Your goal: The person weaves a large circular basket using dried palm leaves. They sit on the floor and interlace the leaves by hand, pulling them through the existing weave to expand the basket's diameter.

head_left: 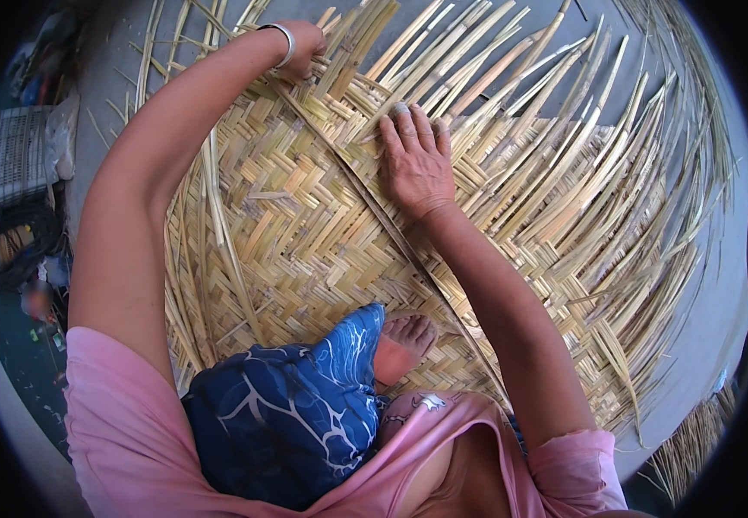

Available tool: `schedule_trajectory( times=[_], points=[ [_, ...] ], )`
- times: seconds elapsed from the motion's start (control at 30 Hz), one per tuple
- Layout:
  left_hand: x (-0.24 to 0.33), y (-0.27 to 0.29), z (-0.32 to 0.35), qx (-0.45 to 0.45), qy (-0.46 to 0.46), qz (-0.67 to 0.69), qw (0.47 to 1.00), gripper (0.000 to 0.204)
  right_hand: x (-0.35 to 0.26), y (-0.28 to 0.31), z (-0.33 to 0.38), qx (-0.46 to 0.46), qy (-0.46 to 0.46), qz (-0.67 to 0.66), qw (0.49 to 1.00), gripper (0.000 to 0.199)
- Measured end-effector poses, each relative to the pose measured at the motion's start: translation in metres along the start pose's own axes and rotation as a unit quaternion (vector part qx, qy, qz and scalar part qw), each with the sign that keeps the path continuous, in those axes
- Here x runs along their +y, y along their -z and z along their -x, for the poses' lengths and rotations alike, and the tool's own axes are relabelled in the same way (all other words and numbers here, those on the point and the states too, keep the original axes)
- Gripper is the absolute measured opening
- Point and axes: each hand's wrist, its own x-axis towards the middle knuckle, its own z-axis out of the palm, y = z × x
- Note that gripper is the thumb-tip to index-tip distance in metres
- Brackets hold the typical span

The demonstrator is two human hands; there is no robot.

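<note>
Looking down through the head view, we find a woven bamboo mat [305, 233] spread on the floor [719, 319] beneath us. Our right hand [414, 160] lies open, fingers flat on the weave. Our left hand [303, 47] curls round a long strip [365, 186] at the mat's far edge.

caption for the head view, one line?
Seated on a half-woven bamboo mat, left hand grips strips at the far edge, right hand presses the weave flat.
</note>
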Motion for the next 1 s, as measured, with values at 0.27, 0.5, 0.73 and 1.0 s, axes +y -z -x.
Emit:
schedule_trajectory(
  times=[0.27,0.5,0.73,1.0],
  points=[
    [-0.020,-0.004,-0.006,-0.021,-0.032,0.119,0.992,0.026,-0.004,0.007,0.000,0.027,-0.032,-0.025,0.999,0.051],
    [-0.024,-0.025,-0.025,0.009,-0.050,0.052,0.997,0.028,-0.007,0.005,-0.001,0.024,-0.036,-0.018,0.999,0.049],
    [-0.031,-0.023,-0.025,-0.048,-0.017,0.126,0.991,0.038,-0.003,0.001,-0.003,0.022,-0.035,0.000,0.999,0.047],
    [-0.025,-0.046,-0.050,-0.030,-0.033,0.004,0.999,0.026,-0.004,0.001,-0.002,0.022,-0.026,-0.003,0.999,0.049]
  ],
)
